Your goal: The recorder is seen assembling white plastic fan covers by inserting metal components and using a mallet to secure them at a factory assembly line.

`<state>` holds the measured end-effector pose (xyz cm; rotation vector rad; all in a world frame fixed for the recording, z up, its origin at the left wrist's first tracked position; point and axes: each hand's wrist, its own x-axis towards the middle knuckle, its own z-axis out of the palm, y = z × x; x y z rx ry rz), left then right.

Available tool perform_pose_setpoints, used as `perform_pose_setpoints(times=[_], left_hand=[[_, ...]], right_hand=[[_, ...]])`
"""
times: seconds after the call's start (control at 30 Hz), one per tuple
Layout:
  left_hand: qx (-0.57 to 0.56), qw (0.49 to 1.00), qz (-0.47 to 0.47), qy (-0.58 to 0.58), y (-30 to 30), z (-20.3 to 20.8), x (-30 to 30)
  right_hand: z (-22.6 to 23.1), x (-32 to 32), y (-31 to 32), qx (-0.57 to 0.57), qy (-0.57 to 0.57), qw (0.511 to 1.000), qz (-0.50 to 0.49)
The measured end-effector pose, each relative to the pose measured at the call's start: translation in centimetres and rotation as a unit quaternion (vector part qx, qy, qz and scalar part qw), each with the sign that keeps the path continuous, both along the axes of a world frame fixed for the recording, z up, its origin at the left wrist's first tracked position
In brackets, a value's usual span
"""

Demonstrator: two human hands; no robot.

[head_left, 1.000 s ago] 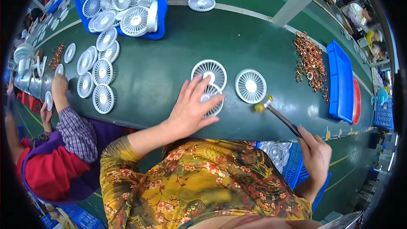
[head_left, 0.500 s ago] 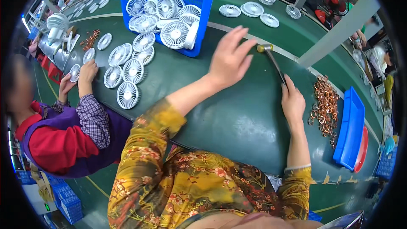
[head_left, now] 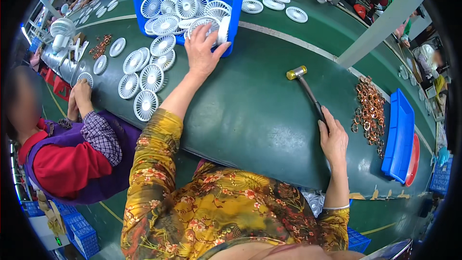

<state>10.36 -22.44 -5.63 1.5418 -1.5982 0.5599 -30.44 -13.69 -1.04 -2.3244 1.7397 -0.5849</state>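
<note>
My left hand [head_left: 201, 54] is at the front of a blue plastic basket [head_left: 234, 24], fingers spread over a round white slotted fan grille [head_left: 204, 20]. Its fingertips overlap the grille; whether they press on it I cannot make out. More white grilles are heaped in the tipped basket, and several others [head_left: 151, 78] lie on the green table to its left. My right hand [head_left: 334, 139] is closed round the dark grip of a small mallet [head_left: 309, 91]. The mallet's yellow-faced metal head points away from me, low over the table or resting on it.
A pile of copper-coloured rings [head_left: 369, 110] lies on the right, beside a blue tray [head_left: 398, 139] and a red dish [head_left: 413, 163]. At left a co-worker [head_left: 72, 159] holds a grille. A grey post [head_left: 380, 29] rises ahead; white grilles [head_left: 273, 3] lie on the belt beyond.
My left hand has moved left from over the table to the grilles in the basket. The mallet's head has dropped slightly toward me. The co-worker's hands have come together.
</note>
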Motion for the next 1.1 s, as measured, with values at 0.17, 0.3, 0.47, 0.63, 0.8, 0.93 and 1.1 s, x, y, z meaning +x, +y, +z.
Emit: perform_pose_setpoints(times=[0.17, 0.3, 0.47, 0.63, 0.8, 0.93, 1.1], left_hand=[[0.029, 0.999, 0.025, 0.027, -1.0, -0.8, -0.9], [-0.007, 0.997, 0.056, 0.055, -2.0, -0.1, -1.0], [-0.007, 0.992, 0.095, 0.085, -4.0, -0.2, -2.8], [-0.009, 0.988, 0.128, 0.088, -4.6, -0.7, -4.7], [-0.072, 0.981, 0.047, 0.174, -0.8, 1.3, -5.5], [-0.043, 0.965, -0.048, 0.254, 5.9, 4.0, -6.4], [0.148, 0.811, -0.158, 0.543, 12.7, 3.2, -7.9]], right_hand=[[-0.6, -1.2, -1.1, -0.047, 0.029, 0.998, -0.011], [-1.3, -2.1, -2.9, -0.079, 0.030, 0.996, 0.001], [-2.2, -4.1, -4.3, -0.095, -0.131, 0.986, -0.036], [-2.5, -7.6, -4.0, -0.146, 0.099, 0.940, -0.291], [-4.5, -10.3, -4.2, -0.149, 0.078, 0.963, -0.212], [-4.6, -9.6, -4.4, -0.222, 0.036, 0.965, -0.138], [-1.2, -2.0, 0.9, -0.032, -0.170, 0.984, -0.043]])
